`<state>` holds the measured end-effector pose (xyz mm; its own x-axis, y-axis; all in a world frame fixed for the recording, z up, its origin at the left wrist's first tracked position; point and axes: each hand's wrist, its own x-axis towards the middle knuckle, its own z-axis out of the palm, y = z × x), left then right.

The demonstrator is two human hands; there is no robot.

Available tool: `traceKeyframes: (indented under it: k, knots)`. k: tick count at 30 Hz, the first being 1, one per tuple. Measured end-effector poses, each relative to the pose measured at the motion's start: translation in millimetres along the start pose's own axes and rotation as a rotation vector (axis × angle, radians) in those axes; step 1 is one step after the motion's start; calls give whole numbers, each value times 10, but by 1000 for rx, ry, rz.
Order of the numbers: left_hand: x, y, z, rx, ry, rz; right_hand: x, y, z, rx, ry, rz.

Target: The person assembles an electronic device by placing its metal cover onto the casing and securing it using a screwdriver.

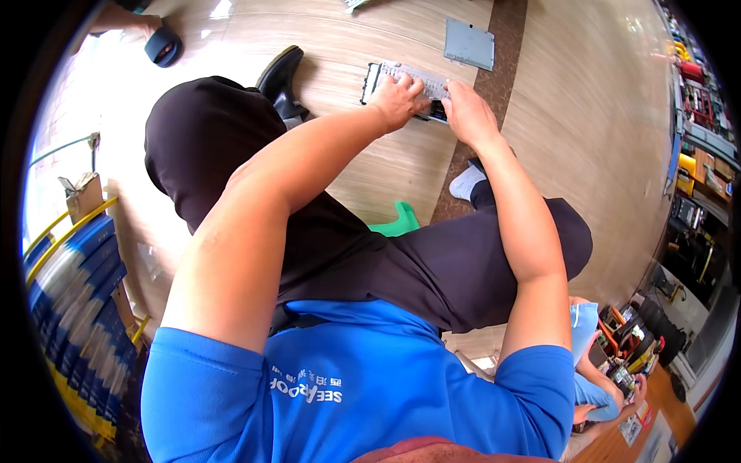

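Observation:
A flat grey device, with small marks or holes over its top panel and dark edges, lies on the floor between my feet. My left hand is closed on its near edge, with bent fingers resting on the top panel. At the device's right end, my right hand is closed, thumb and fingers bent around the corner. A dark part shows at the near edge between the two hands. What the right fingertips press on is hidden. Beyond the right hand, a grey flat panel lies on the floor.
A green plastic stool shows between my legs. My black shoe is left of the device. Another person's sandalled foot is at upper left. Blue packages on a yellow rack stand left. Another person and loaded shelves are on the right.

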<state>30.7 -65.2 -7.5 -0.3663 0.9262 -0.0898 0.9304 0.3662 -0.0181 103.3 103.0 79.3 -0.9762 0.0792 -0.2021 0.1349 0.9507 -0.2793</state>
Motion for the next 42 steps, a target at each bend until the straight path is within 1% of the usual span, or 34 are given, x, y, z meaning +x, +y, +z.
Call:
traceKeyframes:
  k: [2,4,8,10,11,13,16,17,19,23,25,29,31,35,37,38,40,42]
  knots:
    - [-6,2,-16,4,2,-5,-1,36,30,7,-8,17]
    - [-7,0,-22,6,4,-8,-20,71,68,12,101,-145]
    - [-4,-6,-31,-17,-10,-1,3,63,68,1,73,-87]
    - [-9,-5,-42,-16,-7,2,11,45,39,-38,-14,-8]
    - [-12,-5,-49,-17,-12,-2,0,40,43,-39,-12,-6]
    - [-13,-7,-47,-20,-17,-5,-26,29,49,4,72,-139]
    - [-17,-1,-28,-24,7,-8,-21,36,41,-27,69,-148]
    - [-20,4,-27,-13,14,-11,-17,33,34,-27,69,-145]
    - [-20,7,-17,1,23,-14,1,30,23,-54,19,-67]
    - [-22,11,-2,5,22,-4,36,48,33,-64,-5,-50]
    - [-20,9,0,3,28,-5,50,56,56,-82,-10,-107]
    - [-19,7,-11,-4,6,-6,42,44,59,-108,-13,-123]
    - [-23,2,-25,-5,7,-6,34,-1,27,-97,-44,-20]
    - [-25,5,-53,-14,-12,-5,34,-51,-48,-134,-129,37]
    - [-20,6,-42,-22,-20,-5,40,-30,-34,-145,-89,-63]
    - [-10,0,-24,-3,-14,5,38,-19,-36,-144,-89,-62]
    - [-9,-6,-10,18,-8,18,30,-10,-47,-133,-85,-126]
    - [-14,-10,-18,10,1,16,12,-6,-65,-121,-71,-127]
